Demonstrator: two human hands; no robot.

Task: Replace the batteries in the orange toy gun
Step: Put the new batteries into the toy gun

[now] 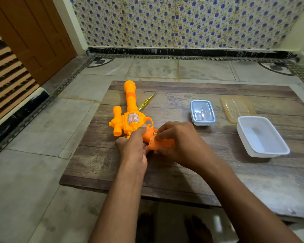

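Left hand (132, 148) grips orange toy gun (130, 118) at handle root; right hand (179, 142) pinches handle end. Barrel points away, handle nearest both hands.

light: dim, warm, indoor | shadows: soft, under tub (262, 135) | edges: wide-angle bowing | focus: soft

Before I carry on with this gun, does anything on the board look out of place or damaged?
Nothing spilled or broken. The yellow screwdriver lies partly under the orange toy gun, and a yellowish lid lies loose behind the white tub.
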